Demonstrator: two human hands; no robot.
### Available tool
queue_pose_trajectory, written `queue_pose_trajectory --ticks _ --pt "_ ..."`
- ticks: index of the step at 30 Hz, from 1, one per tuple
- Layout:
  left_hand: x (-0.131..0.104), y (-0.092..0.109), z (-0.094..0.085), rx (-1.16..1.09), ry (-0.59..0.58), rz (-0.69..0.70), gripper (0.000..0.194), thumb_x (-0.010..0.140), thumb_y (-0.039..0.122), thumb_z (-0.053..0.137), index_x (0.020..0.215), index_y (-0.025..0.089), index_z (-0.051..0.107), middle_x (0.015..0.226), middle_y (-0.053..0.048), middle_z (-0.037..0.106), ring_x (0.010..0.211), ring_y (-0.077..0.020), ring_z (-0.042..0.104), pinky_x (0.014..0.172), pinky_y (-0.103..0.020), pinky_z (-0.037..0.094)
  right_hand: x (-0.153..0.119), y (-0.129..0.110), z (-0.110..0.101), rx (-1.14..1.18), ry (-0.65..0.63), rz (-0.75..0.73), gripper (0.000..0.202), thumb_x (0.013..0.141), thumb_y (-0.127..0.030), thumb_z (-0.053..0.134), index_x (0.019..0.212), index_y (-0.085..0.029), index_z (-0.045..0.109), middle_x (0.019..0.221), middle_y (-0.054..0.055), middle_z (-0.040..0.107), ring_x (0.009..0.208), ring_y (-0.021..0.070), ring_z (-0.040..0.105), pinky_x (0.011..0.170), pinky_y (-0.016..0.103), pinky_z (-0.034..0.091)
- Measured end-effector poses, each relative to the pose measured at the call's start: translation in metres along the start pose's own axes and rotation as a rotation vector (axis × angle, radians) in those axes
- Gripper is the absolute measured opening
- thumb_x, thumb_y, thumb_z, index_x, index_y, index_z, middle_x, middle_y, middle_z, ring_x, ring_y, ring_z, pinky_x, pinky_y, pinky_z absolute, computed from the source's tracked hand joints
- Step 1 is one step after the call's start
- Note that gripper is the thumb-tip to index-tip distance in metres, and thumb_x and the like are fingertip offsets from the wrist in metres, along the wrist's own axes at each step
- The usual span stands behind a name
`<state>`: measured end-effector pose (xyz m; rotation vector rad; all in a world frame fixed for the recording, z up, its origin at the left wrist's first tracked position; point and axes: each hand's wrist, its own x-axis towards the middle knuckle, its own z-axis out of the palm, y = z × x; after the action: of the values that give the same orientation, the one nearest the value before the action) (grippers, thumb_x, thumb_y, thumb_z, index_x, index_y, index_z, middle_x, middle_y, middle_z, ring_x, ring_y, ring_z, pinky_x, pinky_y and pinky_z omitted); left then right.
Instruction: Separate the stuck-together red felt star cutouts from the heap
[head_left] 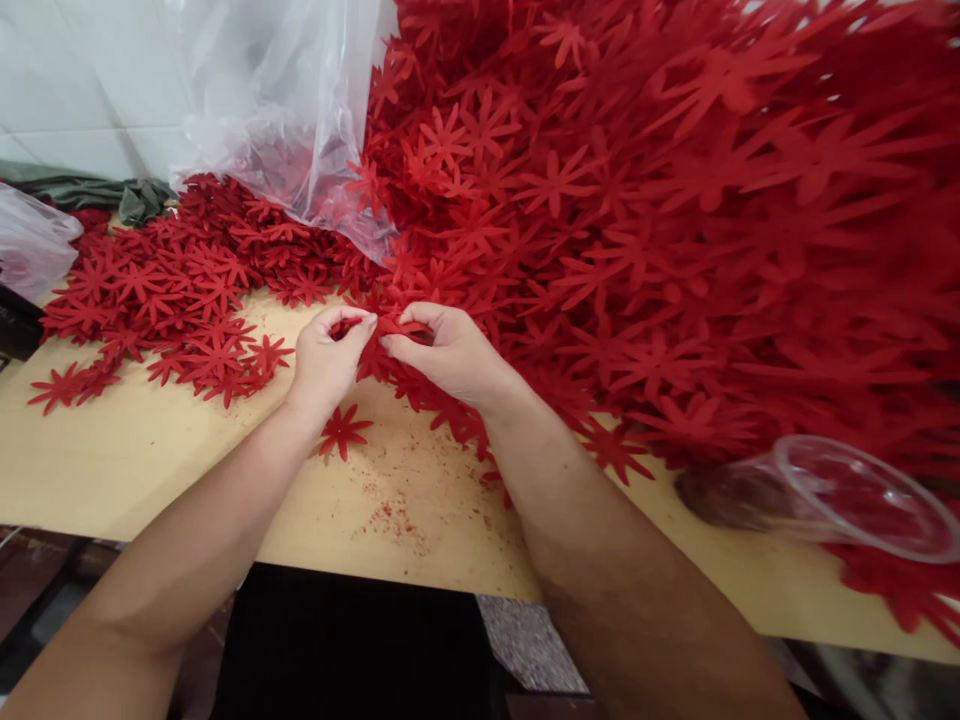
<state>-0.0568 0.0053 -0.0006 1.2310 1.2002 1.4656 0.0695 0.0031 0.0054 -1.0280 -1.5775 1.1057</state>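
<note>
Thumb and fingers of my left hand (328, 357) are pinched together on a red flower-shaped cutout, partly hidden by the fingers. Close beside it, my right hand (448, 350) pinches red petals (397, 326) of what looks like the same cutout. Both hands are just above the table, in front of the heaps. Just below my left hand a single red flower cutout (345, 431) lies flat. A loose pile of flower cutouts (172, 270) spreads to the left. On the right rises a much larger heap of red flower cutouts (615, 230).
A clear plastic bag (277, 110) stands behind the piles. On the right a transparent plastic cup (795, 490) lies on its side. Red crumbs (394, 515) dot the wooden table (187, 480) near its front edge. Dark green cloth (142, 200) and another plastic bag (34, 240) lie far left.
</note>
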Motion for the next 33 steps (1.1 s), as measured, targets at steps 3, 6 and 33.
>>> queue_pose_trajectory --ticks 3,6,33 --pt "0.010 0.001 -0.010 0.005 0.077 -0.007 0.011 0.069 0.012 0.062 0.061 0.018 0.057 0.061 0.004 0.057 0.059 -0.0068 0.048 0.064 -0.021 0.042 -0.001 -0.002 -0.002 0.023 0.010 0.002 0.016 0.067 -0.021 0.060 0.058 -0.018 0.047 0.055 -0.006 0.049 0.053 0.0051 0.041 0.052 0.021 0.033" --pt "0.024 0.003 -0.025 -0.049 0.225 -0.074 0.010 0.070 0.014 0.060 0.062 0.019 0.056 0.057 0.005 0.050 0.052 -0.0065 0.041 0.052 -0.020 0.034 -0.002 -0.004 -0.008 0.069 0.090 -0.005 0.020 0.066 -0.022 0.063 0.058 -0.018 0.045 0.055 -0.006 0.050 0.053 0.0054 0.044 0.054 0.023 0.036" --pt "0.006 0.012 -0.014 -0.202 -0.204 -0.217 0.019 0.083 0.023 0.053 0.099 0.019 0.062 0.080 0.000 0.067 0.059 -0.0064 0.060 0.055 -0.019 0.045 0.009 0.020 -0.025 -0.438 0.561 -0.162 0.031 0.083 -0.044 0.051 0.065 -0.019 0.051 0.063 0.002 0.046 0.064 0.0138 0.046 0.066 0.033 0.042"
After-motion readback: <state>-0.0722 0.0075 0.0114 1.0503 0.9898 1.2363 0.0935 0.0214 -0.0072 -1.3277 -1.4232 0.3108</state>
